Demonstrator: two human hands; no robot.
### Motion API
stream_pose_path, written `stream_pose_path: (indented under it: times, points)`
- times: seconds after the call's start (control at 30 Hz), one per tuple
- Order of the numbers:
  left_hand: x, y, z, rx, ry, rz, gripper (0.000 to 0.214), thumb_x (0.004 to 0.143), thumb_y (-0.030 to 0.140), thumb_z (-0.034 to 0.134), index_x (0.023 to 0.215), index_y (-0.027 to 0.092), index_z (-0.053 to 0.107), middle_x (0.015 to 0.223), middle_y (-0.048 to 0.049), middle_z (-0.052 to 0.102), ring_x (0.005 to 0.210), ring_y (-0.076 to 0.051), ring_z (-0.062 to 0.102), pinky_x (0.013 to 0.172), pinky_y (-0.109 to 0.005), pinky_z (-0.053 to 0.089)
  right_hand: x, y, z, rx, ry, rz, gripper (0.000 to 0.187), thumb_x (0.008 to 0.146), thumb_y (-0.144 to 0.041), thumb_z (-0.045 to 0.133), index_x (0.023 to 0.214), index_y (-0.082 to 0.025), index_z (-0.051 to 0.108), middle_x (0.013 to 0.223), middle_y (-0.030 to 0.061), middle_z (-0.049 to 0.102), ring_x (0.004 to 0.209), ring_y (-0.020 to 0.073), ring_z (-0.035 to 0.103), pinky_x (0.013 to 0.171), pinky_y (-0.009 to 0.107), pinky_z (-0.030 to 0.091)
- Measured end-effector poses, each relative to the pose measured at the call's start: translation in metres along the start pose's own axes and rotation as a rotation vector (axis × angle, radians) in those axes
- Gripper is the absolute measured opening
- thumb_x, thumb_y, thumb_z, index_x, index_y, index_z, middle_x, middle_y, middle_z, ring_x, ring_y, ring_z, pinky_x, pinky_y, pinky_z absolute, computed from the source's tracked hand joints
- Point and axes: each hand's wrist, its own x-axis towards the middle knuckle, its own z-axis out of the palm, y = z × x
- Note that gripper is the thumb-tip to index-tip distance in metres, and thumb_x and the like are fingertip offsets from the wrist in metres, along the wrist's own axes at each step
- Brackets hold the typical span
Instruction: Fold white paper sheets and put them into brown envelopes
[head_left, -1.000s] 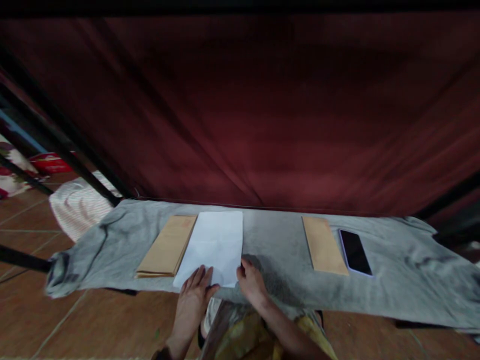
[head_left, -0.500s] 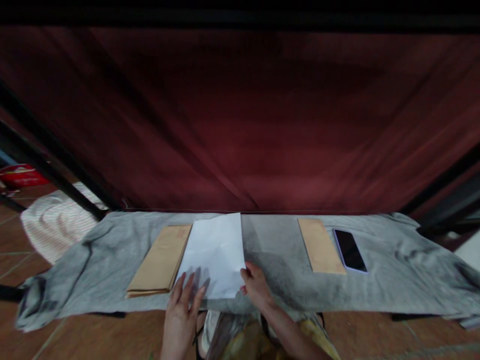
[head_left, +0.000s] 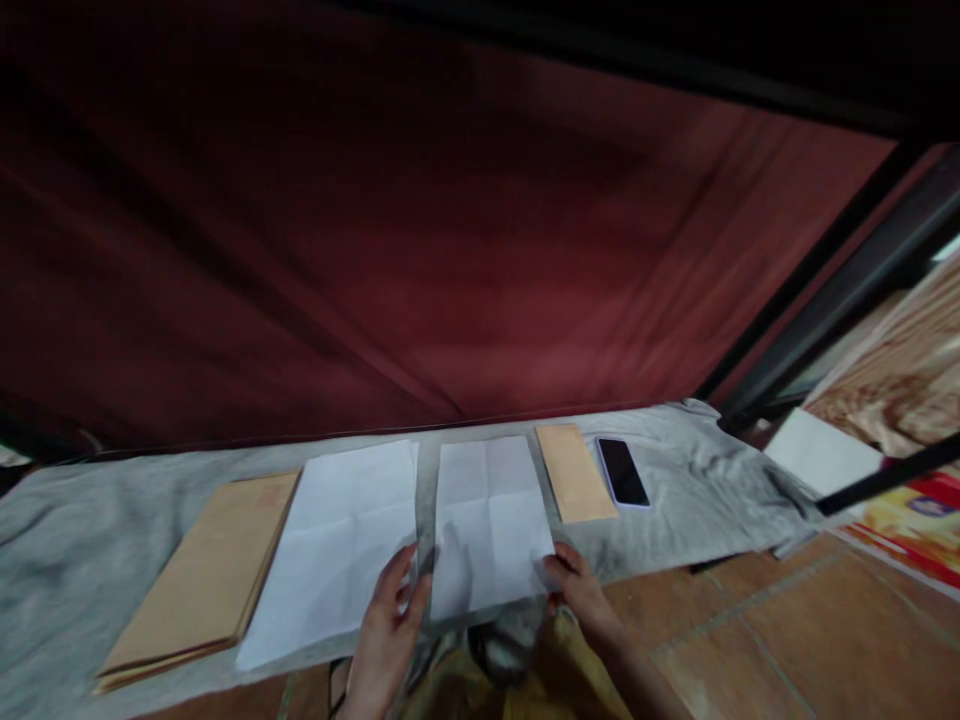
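Two creased white sheets lie side by side on a grey cloth (head_left: 675, 500). My right hand (head_left: 581, 590) pinches the near right corner of the right sheet (head_left: 487, 515). Fingers stretched out, my left hand (head_left: 390, 625) rests at the near edge between the right sheet and the left sheet (head_left: 337, 545). A stack of brown envelopes (head_left: 199, 575) lies left of the sheets. A single brown envelope (head_left: 574, 472) lies to the right, with a dark phone (head_left: 622, 472) beside it.
A dark red curtain (head_left: 375, 250) hangs behind the cloth. Black metal bars (head_left: 825, 290) run at the right. Tiled floor (head_left: 787, 640) shows at the lower right, with white paper (head_left: 821, 455) and a patterned fabric (head_left: 900, 380) there.
A second white sheet now lies to the right of the first, moved there by my right hand. The camera has swung right and tilted, shifting everything leftward in view.
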Motion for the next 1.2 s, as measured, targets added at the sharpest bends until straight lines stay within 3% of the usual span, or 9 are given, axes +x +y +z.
stream_pose_path:
  times: [0.13,0.23,0.33,0.43,0.57,0.7,0.97,1.1,1.2]
  points:
    - [0.011,-0.004,0.029,0.157,-0.066,0.192,0.057,0.09,0.055,0.052,0.133,0.019,0.062,0.142,-0.0141,0.061,0.134,-0.03,0.056,0.114,-0.051,0.045,0.004,0.018,-0.013,-0.165,-0.002,-0.063,0.041,0.079,-0.054,0.057,0.1,-0.02,0.068,0.074,0.0029,0.066,0.063,0.0208,0.063,0.047,0.029,0.051]
    - [0.02,-0.007,0.047,0.308,-0.051,0.29,0.053,0.093,0.046,0.052,0.138,0.02,0.059,0.149,-0.0138,0.056,0.14,-0.031,0.051,0.114,-0.053,0.045,0.006,0.026,-0.019,-0.494,0.145,-0.341,0.039,0.09,-0.042,0.05,0.117,-0.02,0.067,0.09,0.0085,0.072,0.082,0.0262,0.07,0.072,0.038,0.06]
    - [0.025,-0.002,0.069,0.468,-0.021,0.472,0.05,0.097,0.037,0.048,0.145,0.024,0.053,0.16,-0.011,0.043,0.149,-0.029,0.039,0.116,-0.053,0.043,0.01,0.024,-0.013,-0.827,0.285,-0.616,0.041,0.096,-0.029,0.044,0.131,-0.02,0.063,0.116,0.0139,0.072,0.108,0.0287,0.068,0.097,0.044,0.056]
    - [0.027,0.006,0.095,0.656,-0.065,0.61,0.053,0.099,0.029,0.044,0.152,0.022,0.045,0.163,-0.0113,0.038,0.153,-0.029,0.029,0.118,-0.053,0.04,0.022,0.013,0.008,-0.992,0.176,-0.765,0.043,0.1,-0.024,0.04,0.138,-0.02,0.06,0.134,0.0125,0.066,0.125,0.025,0.061,0.106,0.041,0.051]
    - [0.031,0.009,0.119,0.888,-0.116,0.641,0.057,0.094,0.015,0.042,0.151,0.018,0.047,0.161,-0.0135,0.041,0.153,-0.031,0.028,0.122,-0.056,0.03,0.046,0.002,0.039,-1.118,0.033,-0.854,0.045,0.104,-0.027,0.039,0.146,-0.02,0.054,0.154,0.0095,0.051,0.144,0.0237,0.044,0.117,0.046,0.041]
    - [0.035,0.0,0.119,0.923,-0.087,0.614,0.054,0.097,0.025,0.043,0.15,0.016,0.048,0.159,-0.0159,0.043,0.15,-0.031,0.035,0.12,-0.055,0.032,0.063,0.005,0.045,-1.194,0.061,-0.863,0.045,0.105,-0.031,0.044,0.148,-0.019,0.052,0.157,0.0111,0.047,0.147,0.0238,0.039,0.12,0.046,0.035]
    - [0.021,-0.012,0.096,0.852,0.106,0.53,0.067,0.101,0.045,0.039,0.151,0.0,0.04,0.154,-0.0284,0.045,0.145,-0.037,0.042,0.115,-0.055,0.04,0.072,0.022,0.014,-1.217,0.169,-0.866,0.055,0.105,-0.037,0.044,0.156,-0.017,0.039,0.16,0.0135,0.041,0.148,0.028,0.038,0.12,0.049,0.034]
    - [0.019,-0.009,0.095,0.825,0.157,0.533,0.065,0.103,0.042,0.038,0.155,0.004,0.033,0.155,-0.0275,0.043,0.146,-0.037,0.041,0.113,-0.056,0.042,0.072,0.024,0.011,-1.211,0.194,-0.865,0.056,0.105,-0.039,0.044,0.157,-0.018,0.038,0.16,0.0132,0.041,0.147,0.0295,0.039,0.119,0.05,0.036]
    - [0.031,0.004,0.103,0.81,0.096,0.572,0.061,0.103,0.036,0.037,0.158,0.011,0.03,0.161,-0.0197,0.037,0.152,-0.032,0.032,0.118,-0.054,0.037,0.072,0.025,0.013,-1.209,0.202,-0.859,0.056,0.104,-0.038,0.044,0.156,-0.019,0.039,0.16,0.0128,0.042,0.146,0.0299,0.041,0.118,0.05,0.036]
